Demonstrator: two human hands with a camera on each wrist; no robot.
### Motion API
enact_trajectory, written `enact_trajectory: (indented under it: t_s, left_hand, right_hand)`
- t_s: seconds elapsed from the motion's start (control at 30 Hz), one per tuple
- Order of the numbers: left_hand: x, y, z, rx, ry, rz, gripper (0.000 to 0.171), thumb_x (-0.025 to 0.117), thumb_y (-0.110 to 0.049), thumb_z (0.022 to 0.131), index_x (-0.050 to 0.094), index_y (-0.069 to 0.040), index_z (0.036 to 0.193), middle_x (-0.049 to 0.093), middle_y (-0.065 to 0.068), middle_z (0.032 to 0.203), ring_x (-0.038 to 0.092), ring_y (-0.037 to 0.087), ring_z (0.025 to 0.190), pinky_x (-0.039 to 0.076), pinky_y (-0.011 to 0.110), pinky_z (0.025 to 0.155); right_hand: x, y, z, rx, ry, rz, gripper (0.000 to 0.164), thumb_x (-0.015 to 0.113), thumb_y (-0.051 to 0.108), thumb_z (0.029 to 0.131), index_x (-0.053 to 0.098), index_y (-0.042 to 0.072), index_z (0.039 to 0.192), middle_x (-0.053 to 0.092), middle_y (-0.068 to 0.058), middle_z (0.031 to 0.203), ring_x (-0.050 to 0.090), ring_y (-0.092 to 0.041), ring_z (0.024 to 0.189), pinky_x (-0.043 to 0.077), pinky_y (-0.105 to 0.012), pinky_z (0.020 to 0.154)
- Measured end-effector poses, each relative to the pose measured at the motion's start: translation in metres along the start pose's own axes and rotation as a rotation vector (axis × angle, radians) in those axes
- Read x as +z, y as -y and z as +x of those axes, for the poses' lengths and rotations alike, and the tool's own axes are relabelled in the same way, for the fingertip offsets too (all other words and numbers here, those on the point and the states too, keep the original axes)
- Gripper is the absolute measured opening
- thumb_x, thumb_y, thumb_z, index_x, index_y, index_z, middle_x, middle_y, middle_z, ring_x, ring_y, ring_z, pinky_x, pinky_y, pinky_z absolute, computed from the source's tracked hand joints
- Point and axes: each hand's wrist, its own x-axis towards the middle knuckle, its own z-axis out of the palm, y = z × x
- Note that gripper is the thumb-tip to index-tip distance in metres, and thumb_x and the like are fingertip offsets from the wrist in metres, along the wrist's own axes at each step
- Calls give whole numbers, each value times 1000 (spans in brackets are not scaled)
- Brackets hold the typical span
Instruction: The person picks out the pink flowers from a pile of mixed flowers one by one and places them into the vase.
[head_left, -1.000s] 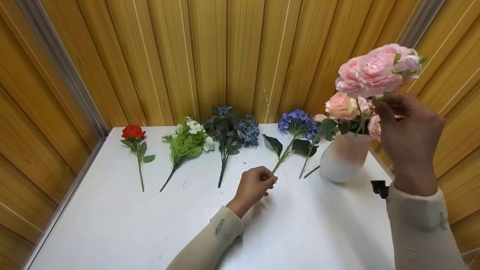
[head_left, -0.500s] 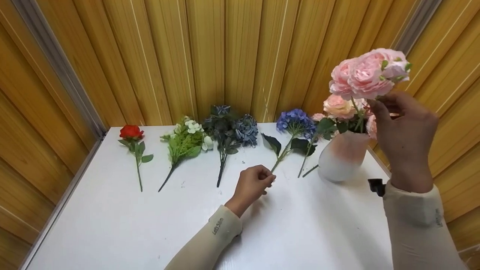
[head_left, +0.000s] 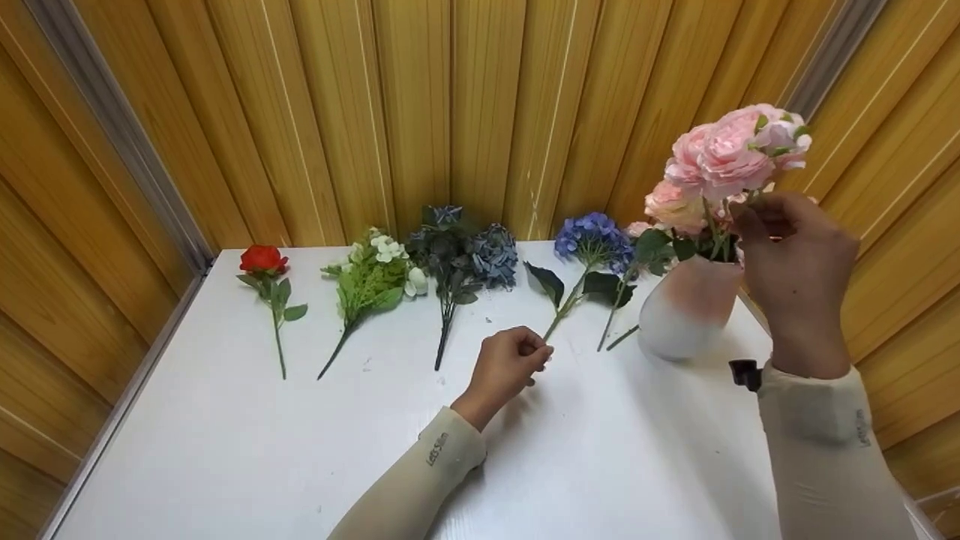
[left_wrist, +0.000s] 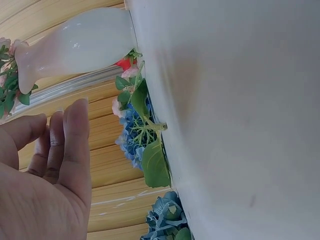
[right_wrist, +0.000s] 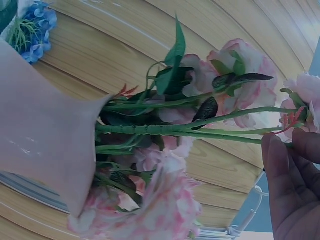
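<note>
My right hand (head_left: 802, 285) pinches a thin stem (right_wrist: 225, 138) of a pink flower spray (head_left: 731, 154), just under its blossoms. In the right wrist view, the spray's main stem runs down into the mouth of a white and pink vase (head_left: 686, 315), among other pink flowers (right_wrist: 170, 190). Its lower end is hidden inside. My left hand (head_left: 502, 375) hovers over the white table with fingers loosely bent. The left wrist view shows nothing between its thumb and fingers. Nearest to it is the stem of a blue-purple hydrangea (head_left: 592, 244).
Left of the vase lie a dusty-blue bouquet (head_left: 491, 259), a green and white bunch (head_left: 371, 285) and a red rose (head_left: 264, 260). Two loose stems (head_left: 611, 322) lie close to the vase. Wood-patterned walls (head_left: 420, 112) enclose the table's back and sides.
My right hand has come slightly left and lower relative to the vase, bringing the pink flower spray with it. My left hand stays where it was.
</note>
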Motion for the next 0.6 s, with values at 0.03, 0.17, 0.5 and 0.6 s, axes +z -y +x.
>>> enact_trajectory:
  t_s: [0.03, 0.17, 0.5, 0.6]
  left_hand:
    - [0, 0, 0, -2, 0, 0, 12, 81, -18, 108, 78, -11, 99, 85, 17, 100, 84, 31, 89, 65, 24, 61]
    - [-1, 0, 0, -5, -3, -5, 12, 81, -17, 108, 78, -10, 98, 85, 18, 99, 84, 33, 90, 65, 24, 61]
    - [-1, 0, 0, -4, -5, -15, 12, 81, -17, 107, 77, -9, 98, 84, 21, 100, 80, 17, 79, 66, 24, 61]
    - [-1, 0, 0, -4, -5, -8, 12, 81, -17, 107, 77, -9, 97, 84, 20, 99, 75, 8, 76, 66, 24, 61]
  right_hand:
    - [1, -1, 0, 1, 5, -3, 23, 77, 23, 111, 85, 5, 124, 79, 0, 106, 56, 19, 82, 46, -3, 77]
    - [6, -5, 0, -2, 13, -8, 22, 77, 23, 111, 85, 6, 121, 83, -9, 107, 55, 19, 79, 44, -6, 74]
    - [11, -14, -3, 24, 17, 17, 24, 77, 27, 109, 86, 6, 117, 74, 19, 92, 58, 19, 78, 46, -5, 73]
    - [12, -15, -4, 35, 20, 24, 25, 76, 26, 108, 84, 6, 120, 84, -6, 105, 58, 20, 81, 47, -3, 76]
